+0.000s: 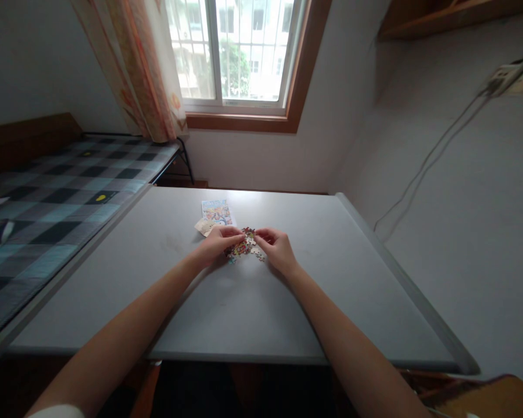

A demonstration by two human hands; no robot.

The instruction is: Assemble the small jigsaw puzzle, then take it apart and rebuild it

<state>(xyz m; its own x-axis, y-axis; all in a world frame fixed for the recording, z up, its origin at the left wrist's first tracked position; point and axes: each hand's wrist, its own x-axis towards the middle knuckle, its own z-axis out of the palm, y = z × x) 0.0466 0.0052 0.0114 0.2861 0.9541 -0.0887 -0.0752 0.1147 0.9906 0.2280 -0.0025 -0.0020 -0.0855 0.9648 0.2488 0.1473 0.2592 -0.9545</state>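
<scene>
A small heap of colourful jigsaw pieces (245, 246) lies on the grey table (331, 278), a little beyond its middle. My left hand (218, 244) rests on the left side of the heap with its fingers curled onto the pieces. My right hand (276, 248) sits on the right side, thumb and fingers pinched at the top of the heap. Which piece each hand grips is too small to tell. Just behind the heap lies a printed picture card (217, 211), with a small beige bag (204, 226) beside it.
A bed with a checked cover (47, 203) runs along the table's left edge. A white wall stands close on the right, with a cable (422, 168) running to a socket (516, 80). A window (239, 52) and curtain (135, 64) are beyond the table.
</scene>
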